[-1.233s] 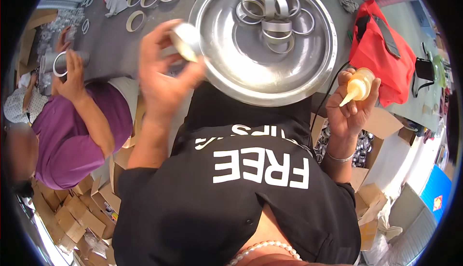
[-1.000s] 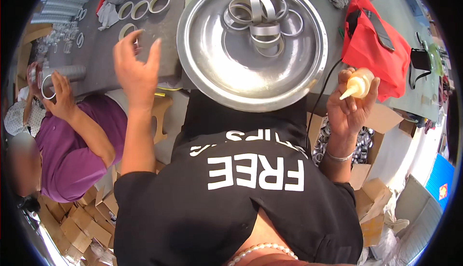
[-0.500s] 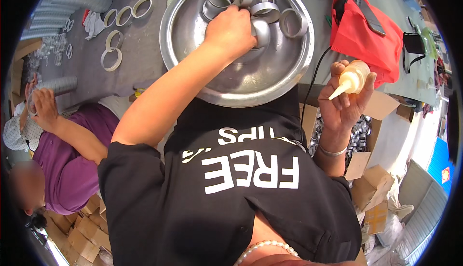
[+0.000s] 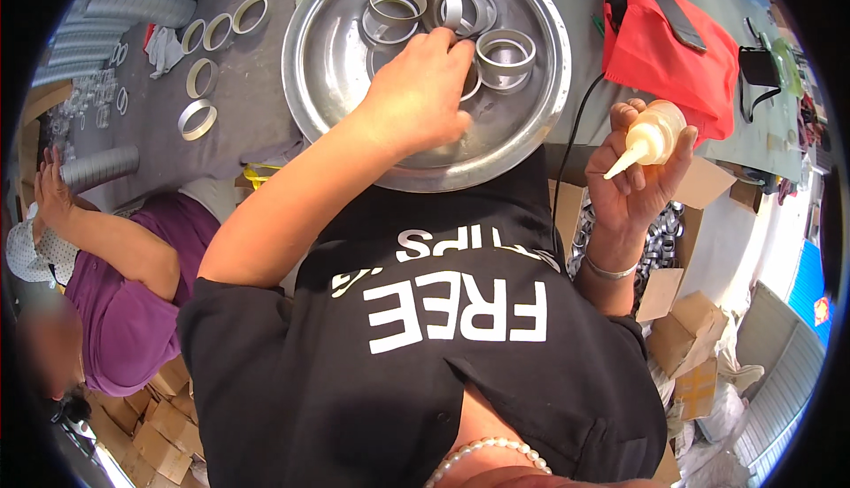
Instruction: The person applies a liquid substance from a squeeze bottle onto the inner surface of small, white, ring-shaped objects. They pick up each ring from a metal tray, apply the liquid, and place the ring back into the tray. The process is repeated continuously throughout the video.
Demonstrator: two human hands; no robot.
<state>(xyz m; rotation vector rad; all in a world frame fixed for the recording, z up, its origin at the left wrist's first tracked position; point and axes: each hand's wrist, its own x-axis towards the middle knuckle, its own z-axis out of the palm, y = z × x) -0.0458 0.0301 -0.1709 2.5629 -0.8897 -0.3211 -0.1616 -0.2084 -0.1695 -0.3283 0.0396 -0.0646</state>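
Note:
A round metal tray (image 4: 509, 134) holds several silver and grey metal rings, some stacked in pairs. Over its middle reaches my left hand (image 4: 416, 89), fingers stretched toward the rings and thumb apart. A ring (image 4: 475, 87) shows partly behind those fingers; whether they touch it is hidden. To the right of the hand lies a stacked pair of rings (image 4: 506, 69), and beyond it a ring stands on edge (image 4: 453, 10). My right hand (image 4: 633, 174), right of the tray, grips a squeeze bottle (image 4: 651, 138) of pale yellow stuff, its pointed nozzle tilted down to the left.
More rings (image 4: 197, 120) lie on the grey table at left. A red bag (image 4: 668, 54) with a dark phone-like object sits at right, a black cable beside it. Below my right hand is an open carton (image 4: 660, 293) of metal rings. At left works another person in a purple top (image 4: 133, 302).
My left hand has let go of the rings it held and pulled slightly nearer, its thumb spreading. Rings in the tray now lie differently, with a pair stacked at right. The bottle stays almost still.

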